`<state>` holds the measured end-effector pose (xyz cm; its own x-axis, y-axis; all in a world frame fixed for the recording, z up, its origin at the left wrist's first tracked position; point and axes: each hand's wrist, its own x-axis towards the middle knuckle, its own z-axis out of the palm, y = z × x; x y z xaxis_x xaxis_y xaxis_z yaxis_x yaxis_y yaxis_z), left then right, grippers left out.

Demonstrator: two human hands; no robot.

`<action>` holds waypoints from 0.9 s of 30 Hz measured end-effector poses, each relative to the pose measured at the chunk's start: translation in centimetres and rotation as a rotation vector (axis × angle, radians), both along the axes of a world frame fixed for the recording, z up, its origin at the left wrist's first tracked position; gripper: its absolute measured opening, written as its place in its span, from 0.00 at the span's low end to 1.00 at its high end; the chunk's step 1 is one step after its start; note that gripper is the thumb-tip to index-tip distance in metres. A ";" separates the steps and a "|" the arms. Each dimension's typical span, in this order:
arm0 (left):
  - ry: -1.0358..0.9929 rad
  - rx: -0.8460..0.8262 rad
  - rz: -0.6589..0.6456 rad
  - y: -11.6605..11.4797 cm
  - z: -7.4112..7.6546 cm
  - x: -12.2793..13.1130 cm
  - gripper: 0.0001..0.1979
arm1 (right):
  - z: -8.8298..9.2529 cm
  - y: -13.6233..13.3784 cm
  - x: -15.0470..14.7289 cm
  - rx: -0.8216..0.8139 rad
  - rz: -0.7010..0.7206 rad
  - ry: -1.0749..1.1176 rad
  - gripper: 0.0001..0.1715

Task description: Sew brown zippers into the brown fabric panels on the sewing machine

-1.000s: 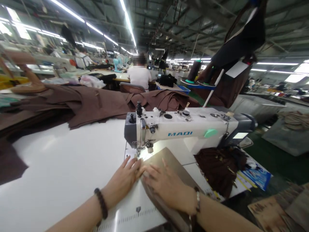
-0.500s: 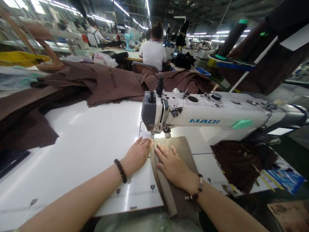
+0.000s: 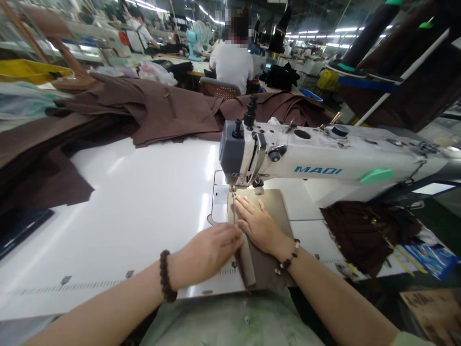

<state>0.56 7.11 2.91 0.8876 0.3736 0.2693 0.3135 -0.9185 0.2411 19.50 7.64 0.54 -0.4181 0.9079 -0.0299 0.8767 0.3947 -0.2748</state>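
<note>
A brown fabric piece (image 3: 273, 269) lies under the needle area of the white sewing machine (image 3: 317, 158), with a folded strip along its left edge. My right hand (image 3: 262, 225) rests flat on the fabric just in front of the presser foot, fingers stretched out. At the strip's left edge, nearer to me, my left hand (image 3: 207, 252) has its fingers closed together on the fabric; the fingertips are slightly blurred. The presser foot (image 3: 234, 191) sits at the fabric's far left corner.
Brown cut fabric (image 3: 173, 115) is heaped behind the white table (image 3: 154, 202). A dark phone-like object (image 3: 25, 233) lies at the left. Dark brown pieces with zippers (image 3: 370, 235) lie at the right, by a blue packet (image 3: 428, 259). A seated person (image 3: 232, 65) works ahead.
My left hand has drawn back from beside the presser foot toward me and closed on the strip's edge. My right hand stays flat on the fabric. The view has shifted slightly.
</note>
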 end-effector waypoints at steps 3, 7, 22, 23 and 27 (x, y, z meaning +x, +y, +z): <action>-0.017 -0.132 -0.113 -4.0 0.4 -0.7 0.15 | 0.2 0.1 0.2 -0.013 0.026 0.003 0.28; 0.000 -0.162 -0.133 -6.1 -0.5 -1.4 0.17 | 0.5 0.4 0.3 -0.027 0.057 -0.022 0.28; -0.117 -0.108 0.162 -4.4 -1.5 -1.4 0.17 | 1.6 -11.4 1.5 -0.248 0.351 0.092 0.28; -0.113 -0.029 0.164 -4.2 -2.2 -1.2 0.17 | 1.7 -12.2 1.5 -0.290 0.356 0.135 0.27; -0.124 0.147 0.092 -4.1 -5.3 -0.8 0.16 | 2.4 -13.3 3.9 -0.297 0.198 0.461 0.21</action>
<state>-0.26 2.98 -2.44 0.8083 0.4002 0.4318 0.3739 -0.9155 0.1486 23.37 -5.64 2.91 -0.6094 0.7916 -0.0460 0.5575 0.3865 -0.7348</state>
